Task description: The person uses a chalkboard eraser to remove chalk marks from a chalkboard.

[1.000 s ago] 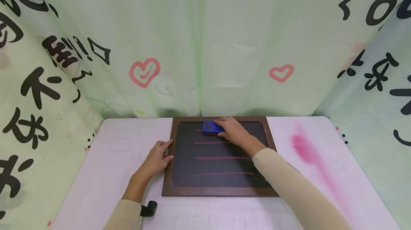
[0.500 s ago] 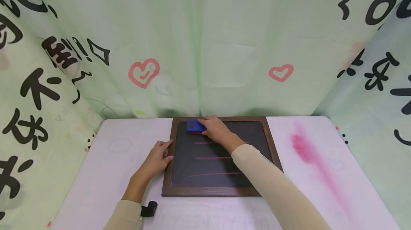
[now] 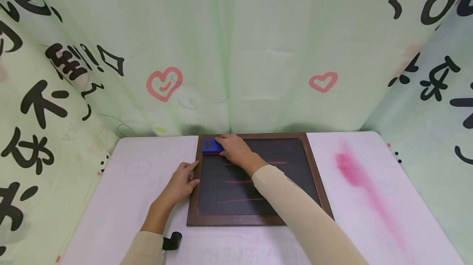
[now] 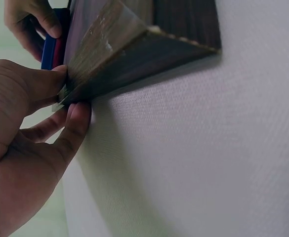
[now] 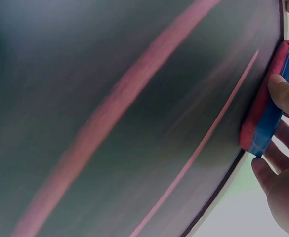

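Observation:
A small chalkboard (image 3: 221, 193) in a brown wooden frame lies on the table, with three pink chalk lines across it. My right hand (image 3: 236, 150) grips a blue chalkboard eraser (image 3: 211, 146) at the board's upper left corner. In the right wrist view, the eraser's red pad (image 5: 268, 98) faces the board, with the thumb on one side and the fingers on the other. My left hand (image 3: 181, 183) holds the left side of the frame (image 4: 104, 64). In the left wrist view its fingertips are right at the frame's edge, one of them close to the tabletop.
The white table (image 3: 148, 162) carries a pink smear (image 3: 349, 170) to the right of the board. A pale green printed curtain (image 3: 266, 72) stands behind the table and along both sides. A black device (image 3: 172, 241) sits at the left wrist.
My right hand has slid the eraser leftward along the board's top to its left corner. The short pink mark left of the eraser is gone. My left hand stays in place.

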`<state>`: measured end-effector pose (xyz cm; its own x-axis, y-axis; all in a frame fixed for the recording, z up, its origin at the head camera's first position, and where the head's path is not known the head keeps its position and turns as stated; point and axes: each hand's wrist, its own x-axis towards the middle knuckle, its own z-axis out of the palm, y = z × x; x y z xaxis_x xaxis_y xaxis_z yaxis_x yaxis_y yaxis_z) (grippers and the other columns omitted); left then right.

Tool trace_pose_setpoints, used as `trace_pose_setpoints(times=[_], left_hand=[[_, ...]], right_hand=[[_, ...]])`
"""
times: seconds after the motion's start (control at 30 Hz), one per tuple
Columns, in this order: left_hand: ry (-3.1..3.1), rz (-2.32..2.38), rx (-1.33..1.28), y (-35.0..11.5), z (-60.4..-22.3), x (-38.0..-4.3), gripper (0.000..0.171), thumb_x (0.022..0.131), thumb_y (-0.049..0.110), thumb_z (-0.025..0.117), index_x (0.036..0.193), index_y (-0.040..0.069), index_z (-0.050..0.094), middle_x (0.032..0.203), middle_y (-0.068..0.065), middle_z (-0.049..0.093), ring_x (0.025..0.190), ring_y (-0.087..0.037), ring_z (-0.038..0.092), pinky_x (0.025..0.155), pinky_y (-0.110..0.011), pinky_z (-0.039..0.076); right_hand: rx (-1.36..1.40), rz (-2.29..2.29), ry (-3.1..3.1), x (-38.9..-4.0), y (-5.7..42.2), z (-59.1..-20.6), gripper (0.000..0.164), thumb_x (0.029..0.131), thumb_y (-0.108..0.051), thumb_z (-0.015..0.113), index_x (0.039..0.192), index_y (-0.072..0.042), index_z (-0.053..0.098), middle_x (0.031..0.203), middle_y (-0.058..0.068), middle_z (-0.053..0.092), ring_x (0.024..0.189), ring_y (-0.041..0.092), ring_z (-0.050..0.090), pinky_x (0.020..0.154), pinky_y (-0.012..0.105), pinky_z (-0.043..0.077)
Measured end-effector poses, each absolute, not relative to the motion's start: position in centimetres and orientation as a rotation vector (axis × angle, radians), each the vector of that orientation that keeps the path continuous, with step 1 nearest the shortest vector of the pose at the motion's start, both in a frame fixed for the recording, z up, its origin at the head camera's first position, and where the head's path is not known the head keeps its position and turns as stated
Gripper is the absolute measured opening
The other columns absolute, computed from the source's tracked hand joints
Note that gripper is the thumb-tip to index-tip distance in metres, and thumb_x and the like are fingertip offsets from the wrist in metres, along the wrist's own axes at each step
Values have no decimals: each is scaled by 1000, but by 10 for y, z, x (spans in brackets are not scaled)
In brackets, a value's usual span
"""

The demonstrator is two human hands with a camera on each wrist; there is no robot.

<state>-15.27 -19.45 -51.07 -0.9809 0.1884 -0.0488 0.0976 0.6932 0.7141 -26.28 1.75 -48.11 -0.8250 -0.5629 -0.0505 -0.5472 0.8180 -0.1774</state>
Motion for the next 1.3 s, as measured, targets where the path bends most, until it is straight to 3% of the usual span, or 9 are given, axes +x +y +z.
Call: trace_pose_setpoints(times=[0.57, 1.3], left_hand=[[2780, 1171, 247, -193, -510, -154, 64, 92, -4, 72, 150, -6, 47, 128, -25, 53, 86, -18, 54, 73, -28, 46], [2792, 1172, 250, -195, -511, -153, 65, 91, -4, 72, 151, -6, 47, 128, -25, 53, 88, -20, 55, 75, -30, 47]], right_hand=[[-818, -362, 2800, -264, 41, -477, 58, 99, -24, 70, 153, -12, 51, 155, 13, 51, 144, 33, 47, 118, 45, 39], [-772, -400, 2869, -256, 159, -475, 59, 99, -20, 71, 153, -5, 50, 153, 21, 51, 143, 42, 46, 116, 56, 38]])
